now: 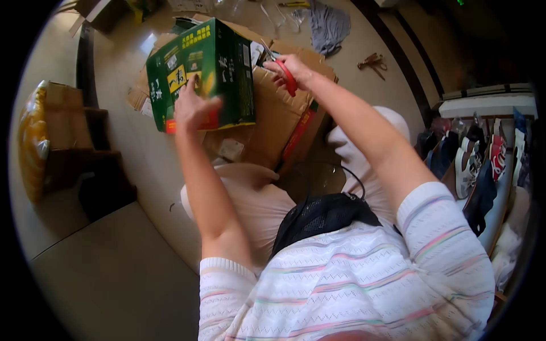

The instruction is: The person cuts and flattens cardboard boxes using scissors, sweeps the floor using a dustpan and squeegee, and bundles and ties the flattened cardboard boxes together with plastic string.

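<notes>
A green cardboard box (224, 94) with yellow and white printing stands tilted in front of me. My left hand (194, 109) is at its printed face, fingers apart and slightly blurred; whether it presses on the card I cannot tell. To the right of the box, my right hand (294, 73) is closed on scissors with red handles (290, 81). Their metal blades point up and left, close to the box's right edge. Beneath the box lie flattened brown cardboard pieces (273, 116), one bearing a white label (231, 149).
A grey cloth (330, 27) and a brown tangled item (373, 64) lie on the floor beyond. Shoes (467, 165) line a rack at the right. At the left stand a brown carton (67, 116) and a yellow plastic-wrapped bundle (33, 139).
</notes>
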Tool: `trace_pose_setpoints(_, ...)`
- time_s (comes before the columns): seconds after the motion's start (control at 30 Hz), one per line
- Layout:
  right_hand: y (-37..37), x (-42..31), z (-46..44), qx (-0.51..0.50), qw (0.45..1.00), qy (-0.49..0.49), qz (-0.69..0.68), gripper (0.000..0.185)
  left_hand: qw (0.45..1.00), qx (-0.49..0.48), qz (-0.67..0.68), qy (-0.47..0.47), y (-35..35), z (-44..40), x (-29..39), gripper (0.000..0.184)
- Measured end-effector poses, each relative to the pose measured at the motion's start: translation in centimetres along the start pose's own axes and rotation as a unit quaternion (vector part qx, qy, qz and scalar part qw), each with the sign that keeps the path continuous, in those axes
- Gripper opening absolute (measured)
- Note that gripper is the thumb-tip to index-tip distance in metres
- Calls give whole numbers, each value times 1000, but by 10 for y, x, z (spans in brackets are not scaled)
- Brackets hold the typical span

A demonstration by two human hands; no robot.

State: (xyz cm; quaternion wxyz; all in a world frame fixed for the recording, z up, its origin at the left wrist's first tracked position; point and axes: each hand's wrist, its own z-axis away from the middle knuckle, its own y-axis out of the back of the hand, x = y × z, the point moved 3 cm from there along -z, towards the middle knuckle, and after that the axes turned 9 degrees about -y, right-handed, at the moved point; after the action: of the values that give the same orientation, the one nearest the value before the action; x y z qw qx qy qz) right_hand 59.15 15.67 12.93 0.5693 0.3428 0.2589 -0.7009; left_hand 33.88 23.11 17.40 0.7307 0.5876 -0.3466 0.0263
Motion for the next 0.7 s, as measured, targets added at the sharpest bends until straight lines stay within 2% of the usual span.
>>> trace_pose_setpoints(0.03,-6,4,-4,0,997,-33,-63,30,1000,-2,3,-2,0,1,-2,85)
trace_pose_setpoints(0.07,-4,21,-23,5,997,-21,-80,32,1000,11,2,-15,-1,3,1,84)
trace_pose_setpoints(0.1,-5,38,-38,28,998,-34,-41,29,1000,14,9,-5,-2,5,3,84)
trace_pose_setpoints(0.13,-17,57,-57,121,991,-33,-57,30,1000,1,0,15,-2,4,5,85)
trace_pose_setpoints(0.17,-11,106,-120,113,993,-5,33,31,1000,-13,9,27,1,5,7,87)
trace_pose_setpoints(0.2,-30,95,-90,166,984,-54,45,34,999,-11,12,27,5,7,10,87)
trace_pose_setpoints(0.23,-49,105,-84,97,978,-103,-155,35,999,-12,14,30,8,9,11,88)
trace_pose_setpoints(0.3,-74,113,-82,14,947,-88,-308,39,999,-9,8,33,13,10,13,89)
trace_pose_setpoints(0.4,-83,88,-61,-40,936,-53,-346,35,1000,15,25,12,22,12,16,90)
trace_pose_setpoints(0.5,-72,44,-36,-22,960,38,-276,30,992,72,76,-73,42,23,32,91)
trace_pose_setpoints(0.57,-44,26,-40,34,979,102,-175,22,976,120,130,-129,61,37,48,91)
trace_pose_setpoints(0.6,-37,0,-13,47,976,155,-145,20,960,145,174,-165,68,42,52,88)
trace_pose_setpoints(0.63,-33,-35,27,58,970,206,-111,18,951,147,222,-156,70,46,56,88)
trace_pose_setpoints(0.7,-15,-68,67,103,964,241,-54,16,921,158,328,-136,70,55,69,87)
